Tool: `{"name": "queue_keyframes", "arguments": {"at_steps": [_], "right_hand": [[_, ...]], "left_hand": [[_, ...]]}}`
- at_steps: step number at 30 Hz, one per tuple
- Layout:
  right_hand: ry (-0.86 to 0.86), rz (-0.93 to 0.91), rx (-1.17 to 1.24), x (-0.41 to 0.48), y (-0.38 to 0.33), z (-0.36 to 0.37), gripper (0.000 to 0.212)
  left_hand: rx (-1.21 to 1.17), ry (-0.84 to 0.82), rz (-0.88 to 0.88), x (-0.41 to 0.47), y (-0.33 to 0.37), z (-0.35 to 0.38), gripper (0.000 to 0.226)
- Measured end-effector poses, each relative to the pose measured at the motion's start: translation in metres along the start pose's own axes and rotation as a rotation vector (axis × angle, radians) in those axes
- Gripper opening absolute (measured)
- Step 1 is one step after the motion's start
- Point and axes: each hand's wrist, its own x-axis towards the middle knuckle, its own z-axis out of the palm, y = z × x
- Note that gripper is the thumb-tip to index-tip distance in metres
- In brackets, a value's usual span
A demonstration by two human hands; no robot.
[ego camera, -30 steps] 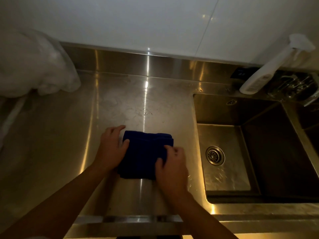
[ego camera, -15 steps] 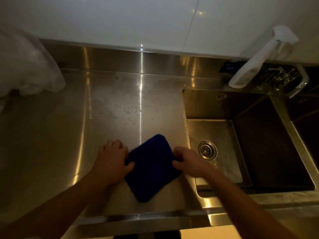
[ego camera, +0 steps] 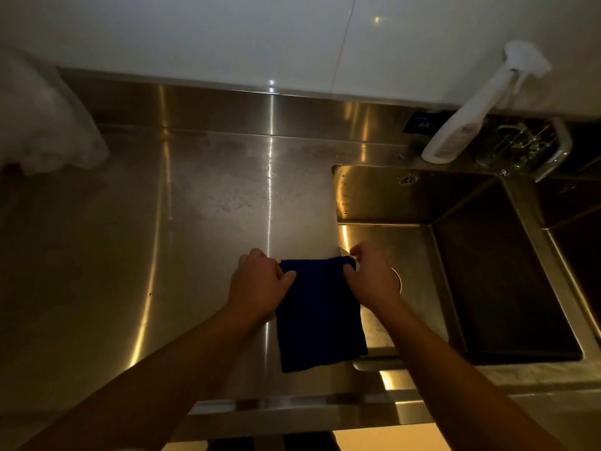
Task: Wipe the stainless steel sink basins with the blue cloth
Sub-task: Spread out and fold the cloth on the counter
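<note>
The cloth (ego camera: 320,315) is low in the centre of the frame, over the border between the counter (ego camera: 182,229) and the sink basin (ego camera: 419,255) to its right. The left hand (ego camera: 260,284) holds its upper left corner, the right hand (ego camera: 374,276) its upper right corner. A spray bottle (ego camera: 471,115) stands at the upper right, behind the basin. A bag (ego camera: 42,125) lies at the upper left on the counter.

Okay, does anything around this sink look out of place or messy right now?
Nothing looks damaged or spilled. The white spray bottle appears to lean against the wall behind the stainless steel sink basin, though the wide lens may exaggerate that. The steel counter shows dull smudges. Both hands hold the dark blue cloth.
</note>
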Motion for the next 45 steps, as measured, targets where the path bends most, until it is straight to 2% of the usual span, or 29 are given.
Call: {"name": "queue_keyframes", "arguments": {"at_steps": [2,4,9,14,18,22,27,31,34,37,41,45], "right_hand": [[0.002,0.086,0.063,-0.007,0.006,0.002,0.029],[-0.064,0.118,0.13,-0.012,0.011,0.003,0.027],[-0.136,0.097,0.185,-0.014,0.018,0.001,0.023],[-0.203,0.076,0.158,-0.02,0.026,0.001,0.018],[-0.369,0.139,0.159,-0.028,0.036,-0.002,0.027],[-0.325,0.136,0.142,-0.03,0.033,-0.001,0.027],[-0.313,0.151,0.269,-0.036,0.029,-0.005,0.022],[-0.41,0.176,0.191,-0.048,0.038,-0.001,0.033],[-0.497,0.216,0.202,-0.059,0.048,0.0,0.032],[-0.471,0.228,0.246,-0.066,0.05,0.003,0.026],[-0.428,0.219,0.27,-0.067,0.046,0.002,0.029],[-0.473,0.24,0.239,-0.072,0.049,0.005,0.03]], "left_hand": [[-0.006,0.025,-0.014,0.001,-0.001,0.007,0.025],[-0.043,0.022,-0.021,0.002,-0.004,0.012,0.024],[-0.103,0.022,-0.039,0.008,-0.015,0.01,0.041],[-0.076,-0.006,-0.085,-0.01,-0.016,0.01,0.046],[-0.068,0.001,-0.102,-0.031,-0.003,0.015,0.033],[-0.086,0.003,-0.124,-0.029,0.001,0.018,0.026],[-0.122,0.035,-0.131,-0.029,-0.009,0.008,0.031],[-0.127,-0.073,-0.121,-0.048,-0.019,0.014,0.043],[-0.114,-0.083,-0.119,-0.066,-0.011,0.025,0.03],[-0.099,-0.02,-0.123,-0.068,-0.007,0.031,0.02],[-0.067,-0.021,-0.104,-0.065,-0.007,0.03,0.02],[-0.005,-0.044,-0.08,-0.067,-0.018,0.025,0.021]]}}
